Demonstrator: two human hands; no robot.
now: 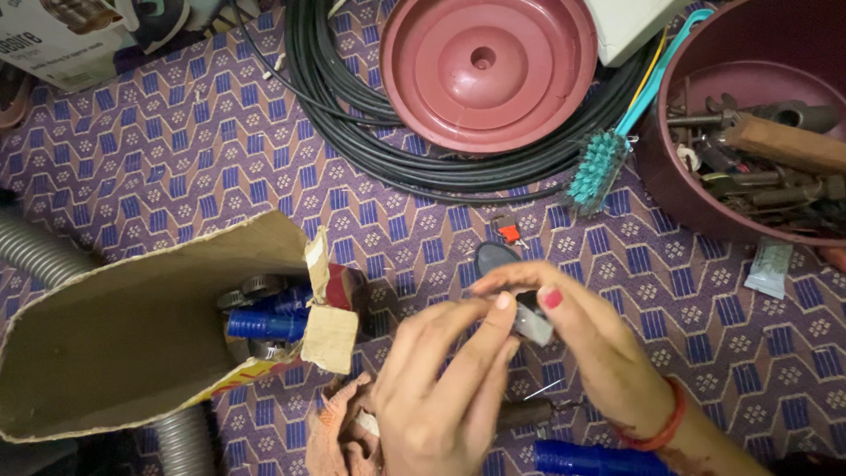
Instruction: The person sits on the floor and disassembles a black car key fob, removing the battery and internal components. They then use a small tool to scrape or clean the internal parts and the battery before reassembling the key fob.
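My left hand [441,379] and my right hand [590,344] meet at the lower middle of the view, both pinching a small grey metal part [531,322]. The thumb and fingertips of each hand close on it from either side. A dark oval piece [495,257] shows just above my fingers; whether it is joined to the grey part is unclear. A small red and grey clip [508,231] lies on the patterned mat beyond it. Below my hands lie a dark-handled tool [526,412] and a blue cylinder [599,460].
An open cardboard box [132,335] at the left holds blue and metal parts [264,322]. A coil of black cable [352,115] rings a maroon lid [489,66]. A maroon tub [670,176] of tools sits top right, beside a teal brush [599,167]. A grey ribbed hose [40,251] runs along the left edge.
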